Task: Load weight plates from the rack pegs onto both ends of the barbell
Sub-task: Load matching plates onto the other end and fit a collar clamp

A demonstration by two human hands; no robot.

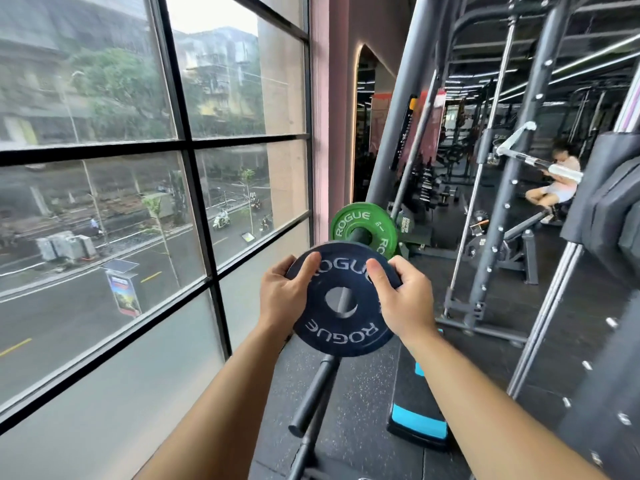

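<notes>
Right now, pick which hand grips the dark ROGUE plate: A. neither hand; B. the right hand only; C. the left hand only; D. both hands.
D: the left hand and the right hand each grip an opposite edge of the dark ROGUE plate, thumbs on its face.

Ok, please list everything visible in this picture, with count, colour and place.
black plate: one, black, centre, in both hands
green plate: one, green, just behind the black plate
bar: one, black, low centre, below the black plate
step platform: one, black and blue, floor, lower right
rack: one, dark grey, right
window: one, black frame, left
seated person: one, far right background
left hand: one, grips black plate's left rim
right hand: one, grips its right rim
</notes>
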